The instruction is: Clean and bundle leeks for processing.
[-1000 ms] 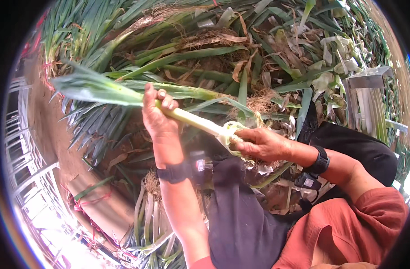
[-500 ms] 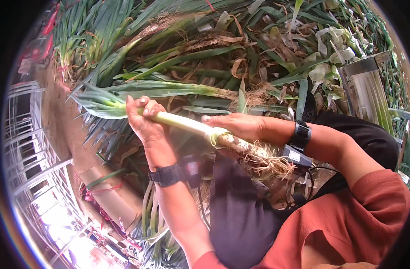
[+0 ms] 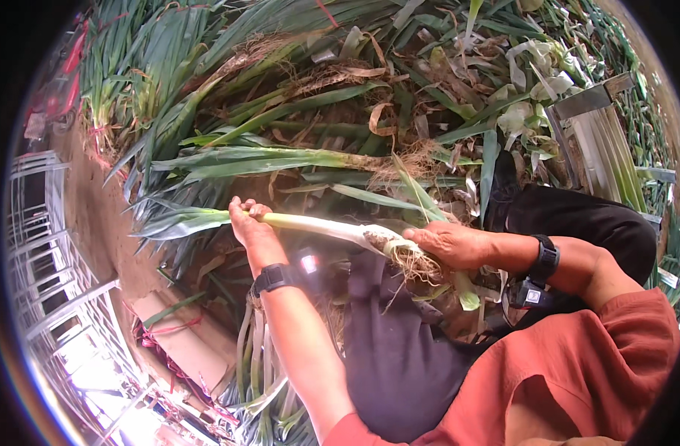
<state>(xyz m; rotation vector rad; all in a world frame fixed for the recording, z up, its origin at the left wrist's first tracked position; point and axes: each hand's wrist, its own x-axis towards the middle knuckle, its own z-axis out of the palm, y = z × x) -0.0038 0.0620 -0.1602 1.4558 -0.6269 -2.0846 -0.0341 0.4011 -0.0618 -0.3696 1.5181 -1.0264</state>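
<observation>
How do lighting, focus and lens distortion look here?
Head view: glare washes out the lower left around the white rack; head view: the fisheye bows that rack and leaves dark corners; head view: the leek and left hand look fairly clear, but a hazy patch with a bright spot sits beside the left wristband, cause unclear.

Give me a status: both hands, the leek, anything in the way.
Left hand closed round leek, just below leaves. Right hand at roots, grip unclear. Leek held crosswise, nothing seen blocking its pale middle.
</observation>
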